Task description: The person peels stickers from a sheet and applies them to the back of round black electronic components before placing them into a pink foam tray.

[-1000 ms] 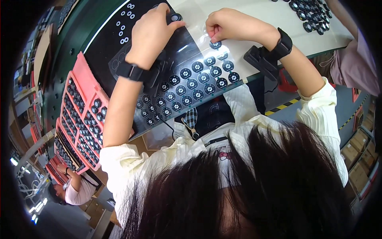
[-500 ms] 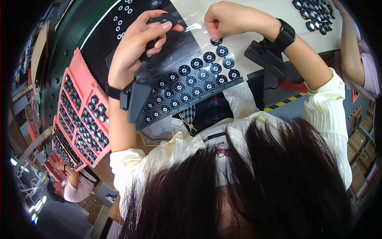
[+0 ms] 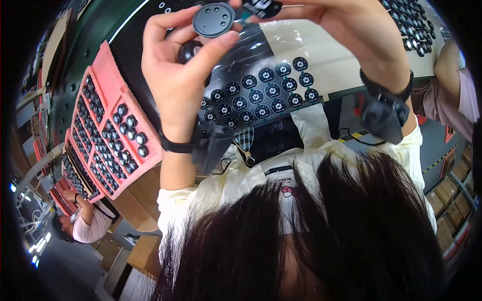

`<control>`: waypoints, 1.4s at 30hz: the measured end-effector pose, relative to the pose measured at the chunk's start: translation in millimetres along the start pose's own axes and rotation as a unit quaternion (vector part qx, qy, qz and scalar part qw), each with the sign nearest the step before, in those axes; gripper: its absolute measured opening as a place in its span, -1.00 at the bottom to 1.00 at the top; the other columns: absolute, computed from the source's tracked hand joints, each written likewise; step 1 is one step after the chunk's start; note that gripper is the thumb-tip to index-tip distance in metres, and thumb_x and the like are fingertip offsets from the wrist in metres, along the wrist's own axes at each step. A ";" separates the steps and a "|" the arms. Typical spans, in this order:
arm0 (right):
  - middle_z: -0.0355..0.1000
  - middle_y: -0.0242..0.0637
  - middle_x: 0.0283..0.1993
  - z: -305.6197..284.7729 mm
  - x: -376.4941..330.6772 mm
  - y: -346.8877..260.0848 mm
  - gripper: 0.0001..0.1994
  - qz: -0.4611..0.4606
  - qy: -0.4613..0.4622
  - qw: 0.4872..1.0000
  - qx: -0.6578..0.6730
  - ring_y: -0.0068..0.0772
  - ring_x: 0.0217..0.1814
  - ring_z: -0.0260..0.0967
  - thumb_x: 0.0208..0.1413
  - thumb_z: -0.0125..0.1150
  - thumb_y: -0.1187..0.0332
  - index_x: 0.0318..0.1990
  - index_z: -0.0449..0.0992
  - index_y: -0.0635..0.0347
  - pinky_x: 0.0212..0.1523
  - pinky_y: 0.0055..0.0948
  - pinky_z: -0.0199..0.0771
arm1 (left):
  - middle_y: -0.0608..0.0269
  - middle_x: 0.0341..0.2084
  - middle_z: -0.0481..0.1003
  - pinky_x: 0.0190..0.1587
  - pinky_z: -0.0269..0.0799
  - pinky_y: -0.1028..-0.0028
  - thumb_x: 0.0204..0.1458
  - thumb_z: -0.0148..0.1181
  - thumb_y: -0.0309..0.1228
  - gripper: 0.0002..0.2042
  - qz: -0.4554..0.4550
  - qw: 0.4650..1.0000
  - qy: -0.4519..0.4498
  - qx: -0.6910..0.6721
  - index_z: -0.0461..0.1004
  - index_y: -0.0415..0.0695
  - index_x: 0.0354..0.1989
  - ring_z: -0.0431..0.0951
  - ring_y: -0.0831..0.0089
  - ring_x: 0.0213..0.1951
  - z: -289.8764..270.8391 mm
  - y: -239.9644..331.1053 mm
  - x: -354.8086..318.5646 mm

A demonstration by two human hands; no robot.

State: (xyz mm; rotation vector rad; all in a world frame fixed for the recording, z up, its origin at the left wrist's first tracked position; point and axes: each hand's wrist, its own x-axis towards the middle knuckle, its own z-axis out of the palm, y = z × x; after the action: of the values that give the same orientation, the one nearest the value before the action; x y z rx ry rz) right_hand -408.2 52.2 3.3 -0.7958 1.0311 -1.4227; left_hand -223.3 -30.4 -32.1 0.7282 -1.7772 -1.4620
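Observation:
My left hand (image 3: 175,75) is closed round a dark grey round disc (image 3: 213,21) with small holes in its face, pinched between thumb and fingers. A second black round piece (image 3: 190,51) is tucked against the same palm. At the top edge my right hand (image 3: 336,22) pinches a black round sticker (image 3: 262,7) with a white mark and a small teal tab, close beside the disc. Its fingertips are partly cut off by the picture's edge. Below both hands lies a clear sheet (image 3: 253,120) bearing rows of similar round black stickers (image 3: 271,90).
Left of me stands a pink foam tray (image 3: 116,65) with many black round parts in compartments. More round parts (image 3: 411,27) lie at the far right of the table, near another person's arm (image 3: 447,67). Another person (image 3: 90,218) works at the lower left.
The right hand has lifted a sticker off the sheet's far edge and brought it left, up to the disc. My left hand has turned the disc's holed face into view.

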 end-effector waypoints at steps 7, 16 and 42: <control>0.44 -0.13 -0.27 29.9 -5.7 0.2 -0.87 -0.032 -0.052 0.997 -0.056 -0.50 -0.20 0.39 -0.07 0.21 0.45 -0.47 0.44 0.36 -0.21 -0.65 0.37 | 0.07 -0.41 0.51 0.01 0.25 0.45 -0.35 0.34 -0.67 -0.55 0.183 0.973 0.080 0.112 0.25 -0.27 -0.24 0.51 0.47 -0.28 9.4 15.0 -18.2; 0.45 -0.21 -0.37 40.0 -4.9 0.3 -0.87 0.013 -0.027 0.998 -0.053 -0.57 -0.31 0.40 -0.07 0.22 0.46 -0.48 0.43 0.35 -0.31 -0.67 0.39 | -0.09 -0.29 0.45 0.01 0.29 0.44 -0.41 0.38 -0.69 -0.54 0.231 0.959 0.085 0.141 0.29 -0.30 -0.27 0.51 0.40 -0.23 9.2 18.0 -24.2; 0.43 -0.23 -0.36 48.0 -5.4 11.5 -0.81 -0.021 -0.015 0.993 -0.116 -0.63 -0.44 0.36 -0.09 0.25 0.44 -0.47 0.38 0.38 -0.41 -0.66 0.39 | -0.12 -0.33 0.47 -0.17 0.43 0.54 -0.42 0.38 -0.71 -0.55 0.221 0.960 0.136 0.104 0.31 -0.36 -0.29 0.52 0.38 -0.29 12.8 19.5 -27.0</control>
State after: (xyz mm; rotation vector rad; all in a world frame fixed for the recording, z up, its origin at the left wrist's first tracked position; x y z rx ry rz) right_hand -359.3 50.9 11.6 -1.0101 1.1770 -1.3374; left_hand -217.5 2.3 -19.0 0.5554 -1.7505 -0.8475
